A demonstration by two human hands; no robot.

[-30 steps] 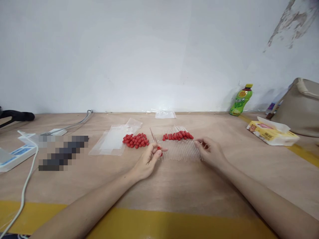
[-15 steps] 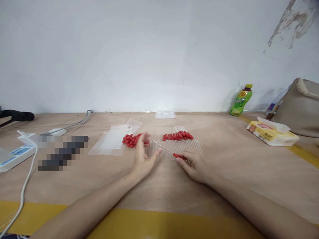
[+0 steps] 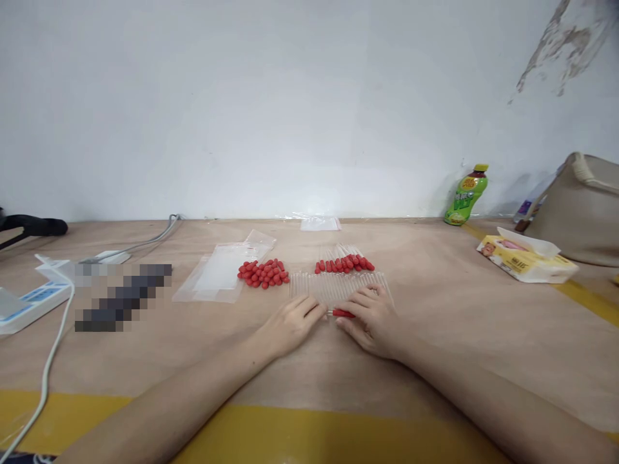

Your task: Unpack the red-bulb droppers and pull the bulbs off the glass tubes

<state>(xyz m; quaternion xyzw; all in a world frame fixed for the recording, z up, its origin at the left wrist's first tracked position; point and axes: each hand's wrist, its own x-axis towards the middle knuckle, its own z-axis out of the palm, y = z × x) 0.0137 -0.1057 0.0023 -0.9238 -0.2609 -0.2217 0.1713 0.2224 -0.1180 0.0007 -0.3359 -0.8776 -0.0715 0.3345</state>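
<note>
My right hand (image 3: 372, 319) is closed around the red rubber bulb (image 3: 343, 314) of a glass dropper. My left hand (image 3: 296, 322) has its fingers pinched on the dropper's thin tube, most of which is hidden under the fingers. Both hands rest low over the near edge of a row of clear glass tubes (image 3: 333, 288) laid side by side. Behind that row lie several droppers with red bulbs (image 3: 345, 263) fitted, their tubes pointing away. To the left is a loose pile of red rubber bulbs (image 3: 262, 274).
Clear plastic bags (image 3: 213, 270) lie left of the bulbs, and another white bag (image 3: 320, 223) lies by the wall. At the right stand a tissue pack (image 3: 525, 258), a green bottle (image 3: 467, 196) and a beige bag (image 3: 575, 212). A power strip (image 3: 36, 299) with cables is at the left.
My left hand has come down from beside the bulb pile and closed on the dropper's tube. The dropper has turned from slanting to nearly level and moved slightly nearer me.
</note>
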